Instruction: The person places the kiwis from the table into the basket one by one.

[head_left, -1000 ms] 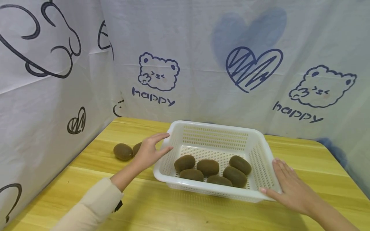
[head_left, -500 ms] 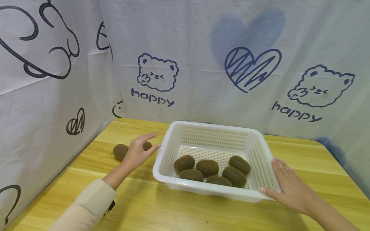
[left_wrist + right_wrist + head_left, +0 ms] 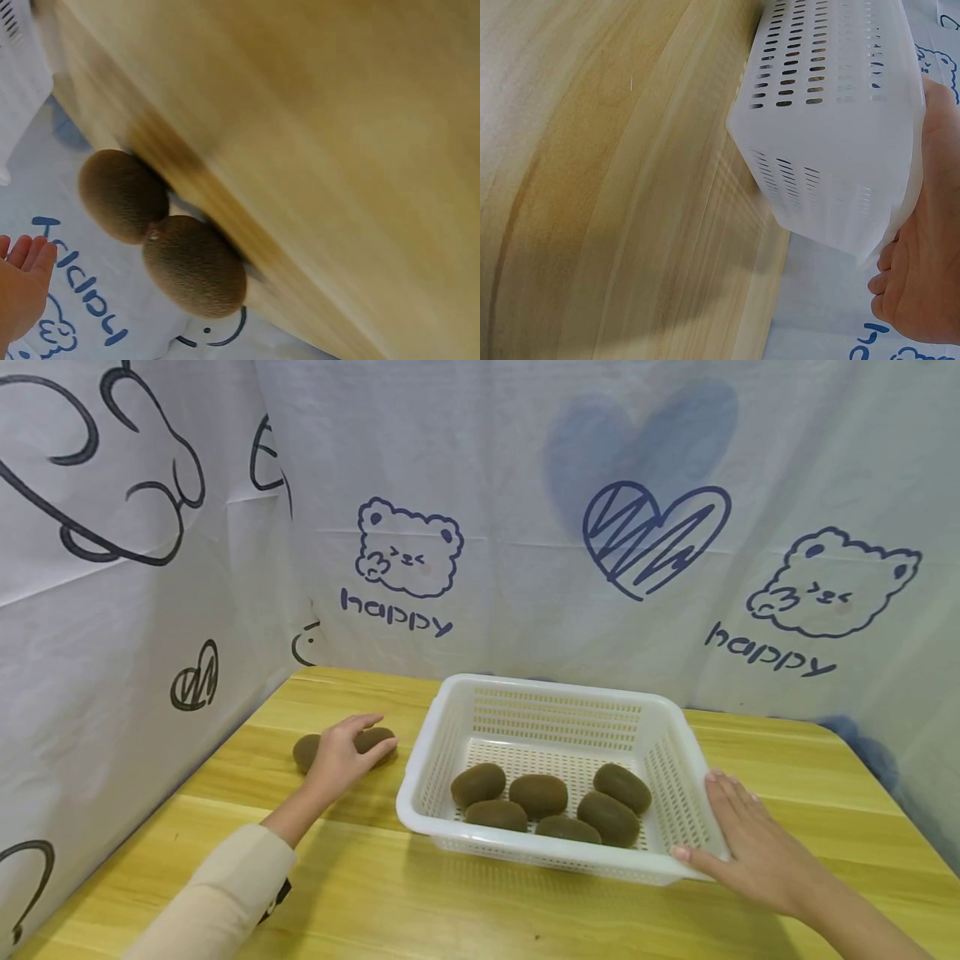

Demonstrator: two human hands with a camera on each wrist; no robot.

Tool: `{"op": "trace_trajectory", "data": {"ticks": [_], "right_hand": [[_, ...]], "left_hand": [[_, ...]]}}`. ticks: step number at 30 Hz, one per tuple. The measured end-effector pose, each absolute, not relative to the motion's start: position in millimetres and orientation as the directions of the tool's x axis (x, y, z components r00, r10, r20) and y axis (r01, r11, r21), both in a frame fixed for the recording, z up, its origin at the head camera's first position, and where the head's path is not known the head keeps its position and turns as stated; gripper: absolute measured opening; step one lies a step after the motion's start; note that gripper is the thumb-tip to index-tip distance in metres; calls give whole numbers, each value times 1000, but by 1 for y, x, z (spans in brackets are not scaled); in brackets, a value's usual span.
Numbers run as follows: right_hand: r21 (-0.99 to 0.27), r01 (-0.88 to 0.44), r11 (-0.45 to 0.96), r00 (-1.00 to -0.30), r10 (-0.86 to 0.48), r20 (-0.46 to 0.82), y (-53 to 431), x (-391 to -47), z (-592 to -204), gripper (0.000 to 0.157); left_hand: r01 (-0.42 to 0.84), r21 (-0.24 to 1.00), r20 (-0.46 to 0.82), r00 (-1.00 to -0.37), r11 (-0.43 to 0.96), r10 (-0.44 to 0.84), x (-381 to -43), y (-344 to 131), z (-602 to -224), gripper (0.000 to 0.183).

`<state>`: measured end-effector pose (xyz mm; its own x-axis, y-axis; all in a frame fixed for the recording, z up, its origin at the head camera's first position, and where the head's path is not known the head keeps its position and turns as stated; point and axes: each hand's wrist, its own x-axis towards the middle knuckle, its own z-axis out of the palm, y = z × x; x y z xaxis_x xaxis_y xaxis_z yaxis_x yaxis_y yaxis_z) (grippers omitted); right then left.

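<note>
Beside two brown kiwis at the left, my left hand [image 3: 341, 758] reaches over the right-hand kiwi [image 3: 375, 743], its thumb and fingers spread about that fruit. The other kiwi [image 3: 305, 753] is partly hidden behind the hand. In the left wrist view, both kiwis lie against each other, with the hand [image 3: 26, 285] at the left edge, apart from them. My right hand [image 3: 765, 852] holds the right end of a white perforated plastic basket [image 3: 555, 852], thumb over the rim at the near corner and fingers along the outer side. Several kiwis [image 3: 538, 795] lie inside the basket.
The basket stands on a yellow wood-grain table [image 3: 435, 918]. A white cloth [image 3: 525, 610] with bear and heart drawings hangs behind the table, and another cloth [image 3: 150, 652] hangs along its left side.
My left hand has moved left and down from the basket's left rim to the kiwis on the table. My right hand and the basket have stayed in place.
</note>
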<state>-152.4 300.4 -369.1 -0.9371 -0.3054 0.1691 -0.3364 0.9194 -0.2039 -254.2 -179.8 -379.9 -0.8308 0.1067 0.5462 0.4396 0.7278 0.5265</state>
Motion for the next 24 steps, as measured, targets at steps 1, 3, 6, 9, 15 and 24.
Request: {"op": "trace_trajectory", "data": {"ticks": [1, 3, 6, 9, 15, 24], "right_hand": [[-203, -335, 920, -938, -304, 168, 300, -152, -369, 97], [-202, -335, 920, -937, -304, 170, 300, -152, -369, 97], [-203, -332, 921, -939, -302, 165, 301, -152, -370, 97], [-207, -331, 921, -939, -301, 163, 301, -153, -370, 97], [-220, -329, 918, -940, -298, 164, 302, -154, -369, 97], [-221, -337, 915, -937, -304, 170, 302, -155, -370, 97]], "left_hand": [[435, 525, 539, -835, 731, 109, -254, -181, -381, 42], [427, 521, 526, -842, 739, 115, -255, -185, -385, 43], [418, 516, 513, -850, 748, 121, -256, -190, -389, 43], [416, 497, 505, -852, 761, 137, -258, -194, -393, 44], [422, 462, 482, -858, 780, 179, -259, -200, -396, 46], [377, 464, 407, -895, 802, 186, -264, -204, -398, 52]]}}
